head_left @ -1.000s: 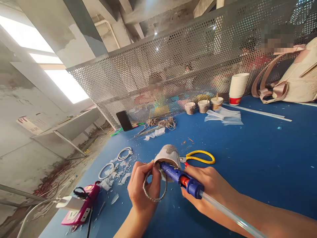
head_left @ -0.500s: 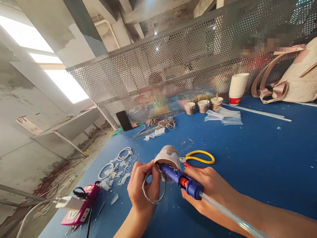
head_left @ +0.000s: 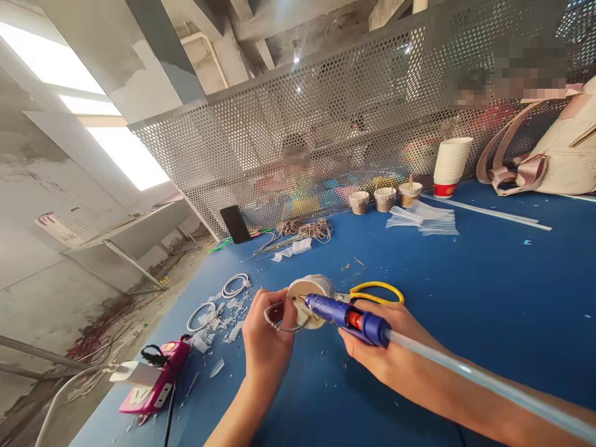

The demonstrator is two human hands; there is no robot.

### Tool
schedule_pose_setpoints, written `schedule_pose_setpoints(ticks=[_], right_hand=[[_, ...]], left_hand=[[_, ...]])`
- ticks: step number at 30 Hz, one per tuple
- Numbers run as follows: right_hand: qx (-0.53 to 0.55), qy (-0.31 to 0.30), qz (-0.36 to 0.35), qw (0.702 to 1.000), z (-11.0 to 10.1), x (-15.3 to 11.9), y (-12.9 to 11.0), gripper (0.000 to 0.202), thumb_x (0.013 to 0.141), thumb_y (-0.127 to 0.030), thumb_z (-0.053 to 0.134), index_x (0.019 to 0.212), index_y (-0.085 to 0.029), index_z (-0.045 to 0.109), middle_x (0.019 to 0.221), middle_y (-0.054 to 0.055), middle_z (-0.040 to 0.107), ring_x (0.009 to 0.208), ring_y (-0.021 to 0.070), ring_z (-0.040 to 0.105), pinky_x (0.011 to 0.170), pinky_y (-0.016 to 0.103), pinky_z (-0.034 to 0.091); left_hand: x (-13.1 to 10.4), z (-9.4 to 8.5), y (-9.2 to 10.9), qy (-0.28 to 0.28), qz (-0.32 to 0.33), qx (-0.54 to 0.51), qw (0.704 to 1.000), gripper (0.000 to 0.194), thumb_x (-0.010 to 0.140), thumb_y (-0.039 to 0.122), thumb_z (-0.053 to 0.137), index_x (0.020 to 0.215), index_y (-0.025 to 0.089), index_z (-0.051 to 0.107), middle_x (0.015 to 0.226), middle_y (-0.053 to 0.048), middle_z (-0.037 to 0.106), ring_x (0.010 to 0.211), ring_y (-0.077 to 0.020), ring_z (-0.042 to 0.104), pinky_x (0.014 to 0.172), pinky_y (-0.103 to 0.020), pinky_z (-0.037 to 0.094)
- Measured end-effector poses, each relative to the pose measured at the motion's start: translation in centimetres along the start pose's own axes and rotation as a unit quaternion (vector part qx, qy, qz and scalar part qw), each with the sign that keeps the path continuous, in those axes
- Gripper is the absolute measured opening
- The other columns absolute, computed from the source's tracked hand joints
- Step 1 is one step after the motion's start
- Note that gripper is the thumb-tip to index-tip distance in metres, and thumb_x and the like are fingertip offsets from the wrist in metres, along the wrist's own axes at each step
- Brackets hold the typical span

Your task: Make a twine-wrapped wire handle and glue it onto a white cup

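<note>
My left hand (head_left: 266, 341) is closed on the rim of a small pale cup (head_left: 321, 283) wrapped in cord or fabric, its mouth tilted towards me. A twisted cord handle (head_left: 278, 326) loops out from the cup, beside my fingers. In my right hand (head_left: 379, 347) is a blue hot glue gun (head_left: 333, 310), gripped with the nozzle pointing left at the cup's mouth, close to the inner wall; whether it touches cannot be told. A long clear glue stick (head_left: 465, 372) runs out of the gun's back. Yellow-handled scissors (head_left: 379, 285) lie behind my right hand, partly covered.
White rings (head_left: 235, 285) and clear plastic scraps sit at left, near a pink power strip (head_left: 162, 379). Farther back are a phone (head_left: 235, 225), cord bundles (head_left: 316, 230), small handled cups (head_left: 385, 200), clear glue sticks (head_left: 426, 218), stacked paper cups (head_left: 452, 164) and a bag (head_left: 563, 149), before a perforated screen.
The cup has turned so its mouth faces me more. The glue gun has moved slightly right and up, and its nozzle, hidden inside the cup before, now shows. The cord handle has tilted flatter.
</note>
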State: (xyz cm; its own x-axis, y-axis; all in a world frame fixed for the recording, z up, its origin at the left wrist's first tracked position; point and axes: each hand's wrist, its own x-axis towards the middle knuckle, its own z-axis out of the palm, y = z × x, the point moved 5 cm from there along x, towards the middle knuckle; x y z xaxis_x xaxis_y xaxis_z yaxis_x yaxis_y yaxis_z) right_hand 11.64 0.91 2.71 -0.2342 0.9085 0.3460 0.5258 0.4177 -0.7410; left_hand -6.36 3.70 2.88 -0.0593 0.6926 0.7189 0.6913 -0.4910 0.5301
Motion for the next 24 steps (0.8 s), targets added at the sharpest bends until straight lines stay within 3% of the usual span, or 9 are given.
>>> schedule_pose_setpoints(ticks=[4, 8, 18, 24], right_hand=[[0.057, -0.023, 0.061, 0.996, -0.8, 0.5, 0.5, 0.021, 0.082, -0.019, 0.049, 0.061, -0.021, 0.047, 0.053, -0.003, 0.051, 0.046, 0.01, 0.046, 0.043, 0.02, 0.037], [0.068, -0.055, 0.092, 0.992, -1.6, 1.1, 1.2, 0.032, 0.086, -0.028, 0.046, 0.055, -0.022, 0.041, 0.042, -0.006, 0.038, 0.037, 0.0086, 0.037, 0.036, 0.02, 0.032], [0.117, -0.092, 0.141, 0.979, -2.4, 1.5, 3.1, 0.032, 0.083, -0.032, 0.046, 0.053, -0.021, 0.046, 0.037, -0.007, 0.04, 0.036, 0.0088, 0.04, 0.039, 0.022, 0.031], [0.14, -0.094, 0.161, 0.973, -2.2, 1.0, 4.3, 0.032, 0.084, -0.033, 0.047, 0.055, -0.02, 0.049, 0.037, -0.007, 0.039, 0.037, 0.0088, 0.04, 0.041, 0.022, 0.034]], left_hand=[[0.6, 1.4, -1.6, -0.11, -0.068, -0.013, 0.991, 0.013, 0.08, 0.024, 0.054, 0.076, 0.019, 0.065, 0.064, 0.002, 0.055, 0.049, -0.0098, 0.055, 0.046, -0.02, 0.045], [1.2, 2.6, -2.7, -0.206, -0.106, -0.001, 0.973, 0.016, 0.074, 0.015, 0.049, 0.076, 0.018, 0.065, 0.064, 0.002, 0.055, 0.048, -0.0108, 0.055, 0.047, -0.022, 0.046], [2.7, 3.2, -3.5, -0.304, -0.118, 0.007, 0.945, 0.016, 0.077, 0.026, 0.049, 0.077, 0.018, 0.063, 0.065, 0.0, 0.06, 0.044, -0.0119, 0.057, 0.047, -0.025, 0.047], [3.7, 4.1, -3.0, -0.343, -0.134, 0.02, 0.929, 0.012, 0.075, 0.024, 0.05, 0.075, 0.018, 0.061, 0.058, 0.002, 0.058, 0.042, -0.0129, 0.057, 0.045, -0.025, 0.046]])
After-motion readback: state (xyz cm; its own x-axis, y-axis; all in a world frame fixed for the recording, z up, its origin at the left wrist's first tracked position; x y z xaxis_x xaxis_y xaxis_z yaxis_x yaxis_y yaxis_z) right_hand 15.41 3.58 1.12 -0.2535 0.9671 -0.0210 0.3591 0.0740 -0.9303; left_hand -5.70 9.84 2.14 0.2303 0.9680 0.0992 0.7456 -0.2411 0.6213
